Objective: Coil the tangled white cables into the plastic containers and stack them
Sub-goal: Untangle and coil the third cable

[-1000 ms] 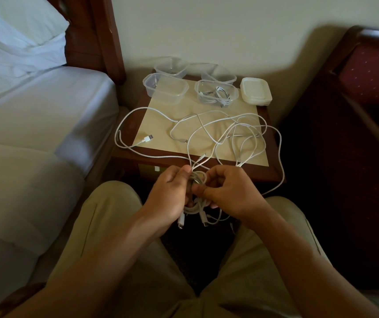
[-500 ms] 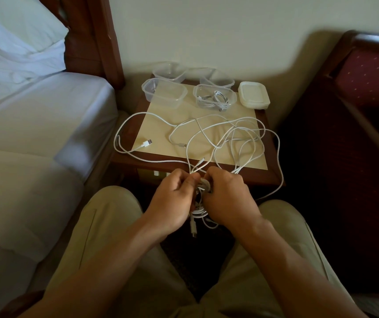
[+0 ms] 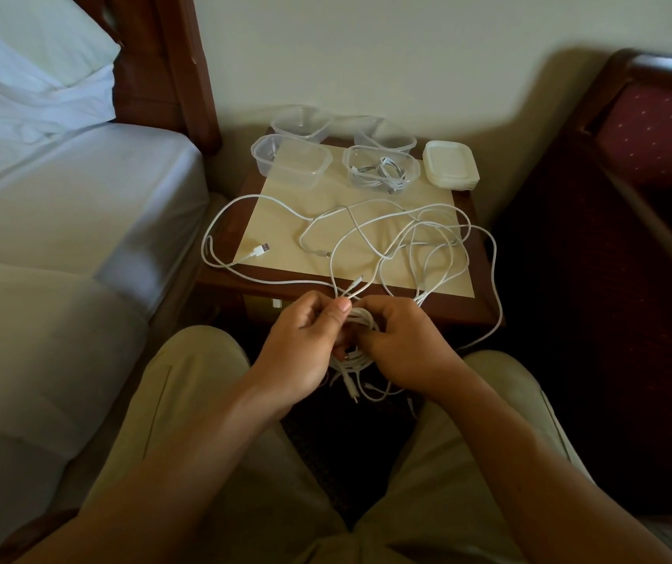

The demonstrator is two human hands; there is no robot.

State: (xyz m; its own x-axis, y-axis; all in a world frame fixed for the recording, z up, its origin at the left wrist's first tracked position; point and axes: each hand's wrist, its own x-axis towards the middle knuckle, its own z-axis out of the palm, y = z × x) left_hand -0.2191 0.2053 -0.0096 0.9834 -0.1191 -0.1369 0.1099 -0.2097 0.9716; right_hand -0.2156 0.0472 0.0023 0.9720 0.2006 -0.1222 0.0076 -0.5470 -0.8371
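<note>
Tangled white cables [image 3: 403, 242] spread across the wooden tabletop [image 3: 281, 205], overhanging its front edge into a small coil [image 3: 360, 335] pinched by left hand [image 3: 305, 343] and right hand [image 3: 403, 343] above the knees.

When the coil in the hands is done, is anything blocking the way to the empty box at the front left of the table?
Yes. The tangled white cables lie spread over the table between the hands' coil and the empty container. They lie flat, so the coil could probably be lifted over them. Nothing sits inside that container.
</note>
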